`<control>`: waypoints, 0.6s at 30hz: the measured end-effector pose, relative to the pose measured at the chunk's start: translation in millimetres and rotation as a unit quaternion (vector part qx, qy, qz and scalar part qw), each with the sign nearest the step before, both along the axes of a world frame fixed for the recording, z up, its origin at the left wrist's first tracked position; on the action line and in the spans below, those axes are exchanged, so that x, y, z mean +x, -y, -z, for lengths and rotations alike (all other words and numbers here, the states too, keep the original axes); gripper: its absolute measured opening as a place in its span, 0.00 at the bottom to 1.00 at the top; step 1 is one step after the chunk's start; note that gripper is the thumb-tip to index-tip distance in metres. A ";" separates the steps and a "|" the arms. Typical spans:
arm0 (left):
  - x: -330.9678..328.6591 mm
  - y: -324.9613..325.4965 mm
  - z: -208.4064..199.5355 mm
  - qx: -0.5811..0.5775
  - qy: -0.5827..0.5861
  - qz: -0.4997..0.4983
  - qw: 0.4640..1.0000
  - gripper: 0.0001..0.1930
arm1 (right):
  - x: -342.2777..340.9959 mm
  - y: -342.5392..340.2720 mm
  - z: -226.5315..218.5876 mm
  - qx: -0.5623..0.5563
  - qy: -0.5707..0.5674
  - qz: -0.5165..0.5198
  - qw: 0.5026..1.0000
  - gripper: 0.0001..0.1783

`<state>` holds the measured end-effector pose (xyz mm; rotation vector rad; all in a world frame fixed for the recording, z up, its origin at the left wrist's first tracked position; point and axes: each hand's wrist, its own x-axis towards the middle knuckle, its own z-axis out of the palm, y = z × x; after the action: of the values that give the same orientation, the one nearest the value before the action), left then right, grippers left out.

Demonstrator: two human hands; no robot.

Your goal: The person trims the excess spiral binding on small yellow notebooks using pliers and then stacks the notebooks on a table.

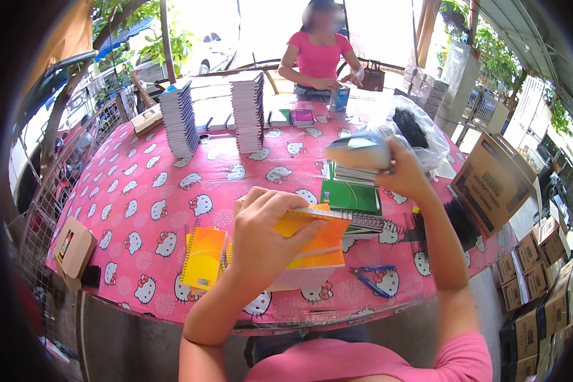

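1. We hold an orange-and-yellow notebook (330,228) in our left hand (264,226), the thumb across its cover and the fingers over its upper edge, so the grip is a pinch between thumb and fingers.
2. The notebook sits tilted just above a thick stack of orange-covered pads (309,277) near the table's front edge; we cannot tell whether the two touch.
3. Our right hand (402,170) is raised, its fingers closed on the right end of a pale, blue-grey and tan object (358,153), too blurred for us to say what it is.
4. Below that object we see a stack of green-covered spiral notebooks (350,196).
5. Left of our left hand lie yellow-and-orange spiral notebooks (204,258); to the right of the pads rest blue-handled pliers (372,280).
6. Farther right we have a bristly black heap (459,226) beside a large brown cardboard box (493,181), with a clear plastic bag (436,149) behind.
7. Two tall stacks of spiral-bound notebooks (247,118) stand toward the far side of our pink, cat-patterned tablecloth (124,184).
8. Across from us, a person in a pink shirt (316,58) has both hands near a small blue packet (342,99).
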<state>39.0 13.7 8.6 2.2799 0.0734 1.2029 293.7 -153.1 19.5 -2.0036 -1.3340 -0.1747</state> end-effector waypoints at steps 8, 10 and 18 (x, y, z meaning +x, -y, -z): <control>0.8 4.3 -7.6 -0.039 -0.019 0.008 0.999 0.18 | -30.6 -5.5 -19.1 0.053 -0.068 -0.159 0.984 0.20; 2.8 3.8 -8.2 -0.060 -0.018 0.021 0.998 0.20 | -23.5 -6.5 -15.0 0.045 -0.066 -0.216 0.973 0.21; -5.1 -7.2 21.1 -0.329 0.058 0.109 0.936 0.15 | -44.6 -31.2 -31.1 -0.051 -0.020 -0.159 0.986 0.26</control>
<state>33.9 20.9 -12.5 1.5857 0.1493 0.9992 249.1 -121.9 50.6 -1.8347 -1.6440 0.0829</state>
